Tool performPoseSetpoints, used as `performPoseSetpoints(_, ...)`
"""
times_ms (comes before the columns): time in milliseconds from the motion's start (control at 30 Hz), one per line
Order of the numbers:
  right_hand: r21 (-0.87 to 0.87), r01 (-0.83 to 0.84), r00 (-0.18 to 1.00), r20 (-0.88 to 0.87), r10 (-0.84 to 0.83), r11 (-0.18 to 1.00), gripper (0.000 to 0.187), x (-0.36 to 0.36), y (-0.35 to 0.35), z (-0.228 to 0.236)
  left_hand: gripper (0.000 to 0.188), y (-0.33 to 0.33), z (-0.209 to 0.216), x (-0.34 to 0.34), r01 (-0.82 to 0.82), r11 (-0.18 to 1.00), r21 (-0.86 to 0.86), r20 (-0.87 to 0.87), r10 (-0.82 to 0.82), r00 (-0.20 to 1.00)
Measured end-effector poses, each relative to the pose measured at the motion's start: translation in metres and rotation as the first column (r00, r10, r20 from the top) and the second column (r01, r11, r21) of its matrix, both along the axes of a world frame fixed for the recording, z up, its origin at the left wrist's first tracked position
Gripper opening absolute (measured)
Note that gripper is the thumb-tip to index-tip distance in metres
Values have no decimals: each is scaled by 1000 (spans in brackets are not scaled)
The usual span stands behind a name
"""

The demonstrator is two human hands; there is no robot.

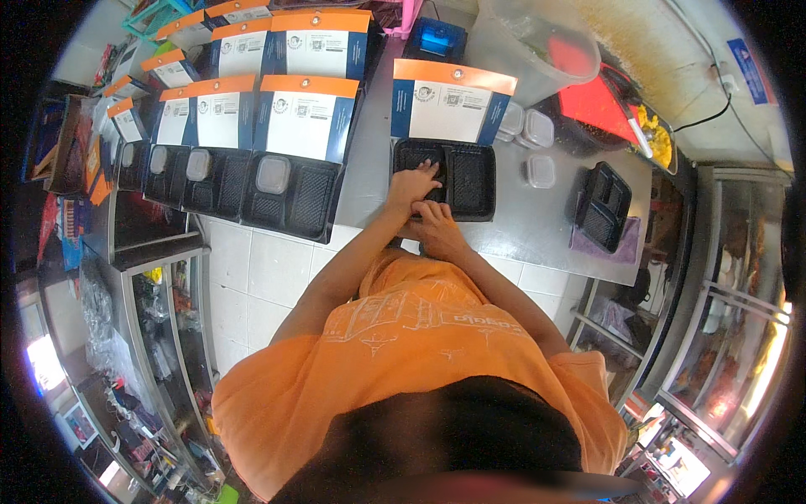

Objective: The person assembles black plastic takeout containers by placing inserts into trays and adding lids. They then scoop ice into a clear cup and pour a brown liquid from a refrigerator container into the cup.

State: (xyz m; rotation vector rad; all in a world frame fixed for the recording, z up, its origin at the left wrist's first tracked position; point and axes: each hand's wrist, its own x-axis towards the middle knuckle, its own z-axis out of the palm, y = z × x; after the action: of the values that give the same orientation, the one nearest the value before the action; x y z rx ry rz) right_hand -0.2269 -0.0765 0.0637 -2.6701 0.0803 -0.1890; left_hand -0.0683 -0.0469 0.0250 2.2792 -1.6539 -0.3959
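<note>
In front of me on the metal table sits a black plastic compartment tray [472, 178]. Behind it stands a raised white, blue and orange cardboard panel [453, 99]. My left hand [411, 186] reaches over the tray's left part, fingers spread apart inside the left compartments, with nothing seen in them. At the near edge of the same tray is my right hand [438, 225], its fingers bent over the rim and gripping it. The thumb of the right hand is hidden. Small lidded clear cups [540, 171] stand just right of the tray.
Rows of black trays [290, 202] with raised cardboard panels line the left, several holding small lidded cups. Another black tray [606, 202] rests on a purple cloth at right. Behind are a large clear tub [529, 59], a red board [596, 105] and yellow food [656, 139].
</note>
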Motion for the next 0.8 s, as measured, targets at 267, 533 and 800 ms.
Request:
performPoseSetpoints(267, -245, 864, 502, 353, -790, 440, 63, -36, -134, -5, 43, 7, 6, -3, 71, 992, -108, 134, -56, 989)
performPoseSetpoints(533, -24, 932, 360, -41, -932, 361, 86, -54, -183, -3, 40, 26, 35, -2, -559, 636, -533, -211, 540, 815)
performPoseSetpoints(800, 365, 194, 971, 63, -232, 910, 84, 57, -82, 24, 40, 44, 0, 13, -623, 706, -338, -487, 435, 757)
